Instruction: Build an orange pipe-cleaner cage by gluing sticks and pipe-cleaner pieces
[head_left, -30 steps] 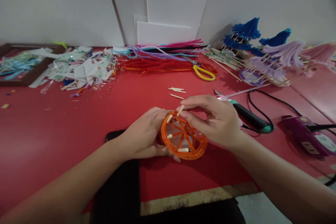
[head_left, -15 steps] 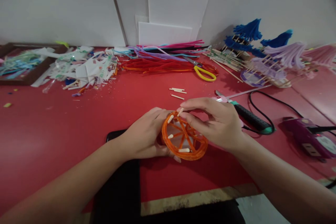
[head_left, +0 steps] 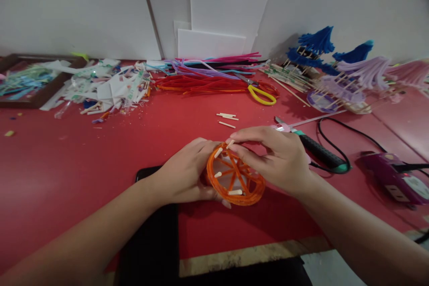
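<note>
My left hand [head_left: 191, 170] is closed around the left side of a round orange pipe-cleaner frame [head_left: 236, 174], with spokes crossing its middle. Short pale wooden sticks stand along its rim; one stick [head_left: 235, 192] is at the front and another [head_left: 217, 174] at the left. Between thumb and forefinger, my right hand [head_left: 275, 156] pinches a short wooden stick [head_left: 230, 144] at the far edge of the frame. Several loose short sticks [head_left: 228, 117] lie on the red table beyond my hands.
Yellow-handled scissors [head_left: 262, 94] lie beside red and purple pipe cleaners [head_left: 201, 84]. At right are a glue gun [head_left: 318, 149], a purple power strip [head_left: 395, 176] and its cord. Blue and lilac pipe-cleaner models [head_left: 351, 78] stand behind. Scraps [head_left: 114, 87] and a framed tray [head_left: 43, 96] occupy the left.
Almost nothing differs. Both hands keep their grips on the orange frame and the short stick; the view has shifted very slightly.
</note>
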A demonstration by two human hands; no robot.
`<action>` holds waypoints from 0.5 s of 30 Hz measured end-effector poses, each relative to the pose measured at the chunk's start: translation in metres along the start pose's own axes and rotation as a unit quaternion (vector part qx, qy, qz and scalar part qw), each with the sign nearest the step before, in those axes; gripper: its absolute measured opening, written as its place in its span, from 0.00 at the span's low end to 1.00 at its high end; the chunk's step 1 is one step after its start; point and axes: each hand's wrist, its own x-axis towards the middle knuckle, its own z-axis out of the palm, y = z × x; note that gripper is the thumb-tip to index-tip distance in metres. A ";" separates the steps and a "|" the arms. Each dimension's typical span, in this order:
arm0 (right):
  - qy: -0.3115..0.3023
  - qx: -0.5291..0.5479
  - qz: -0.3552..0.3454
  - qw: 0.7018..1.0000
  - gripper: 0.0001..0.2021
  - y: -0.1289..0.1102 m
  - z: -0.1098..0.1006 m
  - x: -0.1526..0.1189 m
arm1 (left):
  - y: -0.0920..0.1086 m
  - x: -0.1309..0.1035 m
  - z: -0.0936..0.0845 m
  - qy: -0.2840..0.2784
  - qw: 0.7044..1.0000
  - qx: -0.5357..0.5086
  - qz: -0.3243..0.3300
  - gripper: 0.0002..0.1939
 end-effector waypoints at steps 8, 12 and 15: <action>0.013 -0.013 -0.032 0.999 0.07 0.002 0.001 0.001 | -0.003 -0.001 0.004 0.019 0.999 0.015 0.025 0.31; 0.013 -0.016 -0.029 0.999 0.08 0.003 0.001 0.000 | -0.004 -0.001 0.005 0.023 0.998 0.033 0.038 0.33; 0.012 -0.016 -0.027 0.999 0.08 0.002 0.000 0.000 | -0.004 -0.001 0.005 0.031 0.998 0.039 0.047 0.34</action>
